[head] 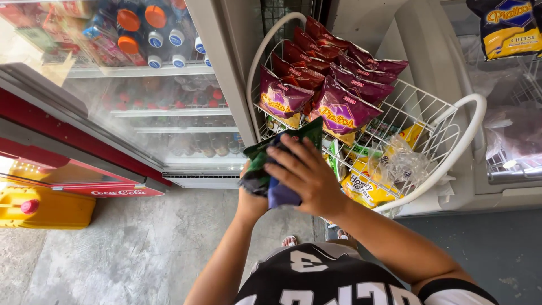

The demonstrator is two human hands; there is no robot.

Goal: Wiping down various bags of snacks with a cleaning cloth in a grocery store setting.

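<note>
A small stack of snack packets (276,164), dark green on top and blue-purple beneath, sits between both hands just in front of the lower lip of a white wire basket (451,141). The left hand (251,195) comes up from below and is closed around the stack's underside, mostly hidden by it; the right hand (307,175) lies flat over the top, fingers spread and pressing down, so the packets are pinched between the two grips. How many packets are in the stack cannot be told; at least two colours show. Just beyond the fingertips, touching or nearly touching the stack, stands a row of purple chip bags (341,110), about three in front, with some five or six red-maroon bags (316,45) lined up behind them toward the basket's far rim. To the right of the hands, lower in the basket, lie a few yellow packets (361,183) and a crumpled clear wrapper (403,161). The basket's round rim curves close around the right side, leaving little room there. To the left is a glass-door cooler (158,107) of bottles, and below it open concrete floor (130,248) with a yellow crate (45,209) at the far left.
</note>
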